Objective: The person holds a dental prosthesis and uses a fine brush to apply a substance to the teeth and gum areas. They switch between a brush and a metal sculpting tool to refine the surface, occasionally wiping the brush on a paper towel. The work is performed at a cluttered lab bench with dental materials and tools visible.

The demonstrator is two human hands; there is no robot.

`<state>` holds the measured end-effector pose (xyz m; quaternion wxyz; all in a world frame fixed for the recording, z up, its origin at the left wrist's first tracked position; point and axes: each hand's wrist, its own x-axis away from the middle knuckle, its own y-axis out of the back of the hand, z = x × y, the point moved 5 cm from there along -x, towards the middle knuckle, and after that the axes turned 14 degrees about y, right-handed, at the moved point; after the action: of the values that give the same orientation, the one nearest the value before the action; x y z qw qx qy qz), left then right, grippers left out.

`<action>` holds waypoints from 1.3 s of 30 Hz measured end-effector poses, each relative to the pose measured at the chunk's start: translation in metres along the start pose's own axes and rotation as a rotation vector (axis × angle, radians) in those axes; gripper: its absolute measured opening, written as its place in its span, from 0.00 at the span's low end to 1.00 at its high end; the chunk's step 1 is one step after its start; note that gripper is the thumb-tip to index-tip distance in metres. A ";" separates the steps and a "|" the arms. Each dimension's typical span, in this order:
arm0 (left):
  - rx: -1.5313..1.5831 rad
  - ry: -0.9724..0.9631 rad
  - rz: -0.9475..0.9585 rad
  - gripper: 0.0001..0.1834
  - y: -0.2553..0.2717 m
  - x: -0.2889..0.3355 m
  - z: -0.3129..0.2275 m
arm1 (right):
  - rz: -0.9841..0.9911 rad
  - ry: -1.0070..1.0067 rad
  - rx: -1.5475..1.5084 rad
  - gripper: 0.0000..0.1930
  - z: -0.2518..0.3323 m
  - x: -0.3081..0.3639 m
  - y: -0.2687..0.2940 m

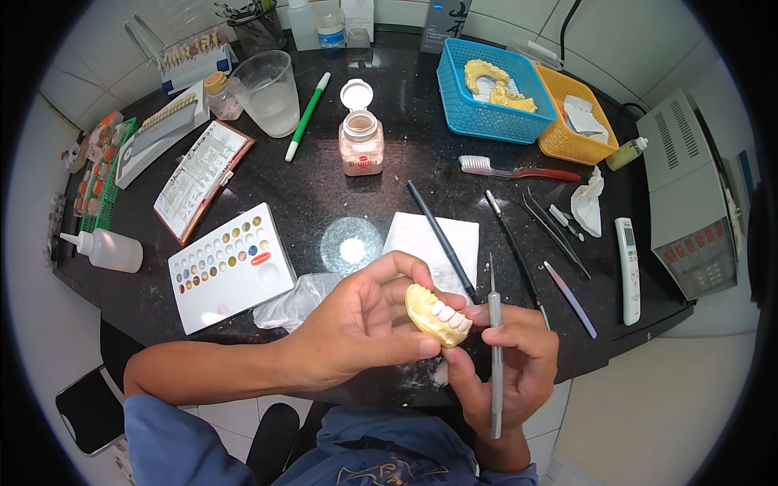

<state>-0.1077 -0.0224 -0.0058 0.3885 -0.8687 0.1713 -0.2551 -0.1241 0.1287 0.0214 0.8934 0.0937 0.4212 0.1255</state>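
My left hand (352, 324) is closed around a yellow plaster dental cast (421, 311), thumb along its lower side and fingers behind it. A row of pale white tooth crowns (451, 317) sits along the cast's upper right side. In my right hand (523, 356) a slim metal dental carver (496, 373) stands nearly upright, its thin tip pointing away from me. My right thumb and fingertips are also at the cast's right end. Beyond the hands, a dark pen-shaped tool (440, 235) lies across a folded white cloth or paper (405, 235).
Left of my hands lie a crumpled plastic bag (296, 304) and a white palette (231, 279). An uncapped powder jar (361, 150) stands farther back. At right are tweezers (555, 231), a toothbrush (519, 171), a remote control (627, 275) and a blue basket (494, 117) holding casts.
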 end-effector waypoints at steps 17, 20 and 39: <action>-0.113 -0.128 -0.135 0.17 0.010 -0.003 -0.009 | 0.333 -0.395 0.190 0.09 -0.032 -0.046 0.062; -0.132 -0.145 -0.193 0.19 0.015 -0.002 -0.011 | 0.608 -0.444 0.290 0.12 -0.048 -0.051 0.048; -0.149 -0.256 -0.144 0.17 0.010 0.001 -0.015 | 0.842 -0.127 0.372 0.17 -0.045 -0.067 -0.018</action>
<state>-0.1165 -0.0380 -0.0050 0.3225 -0.9305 0.0762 -0.1559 -0.1974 0.0944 0.0368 0.7567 0.4226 0.3064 0.3937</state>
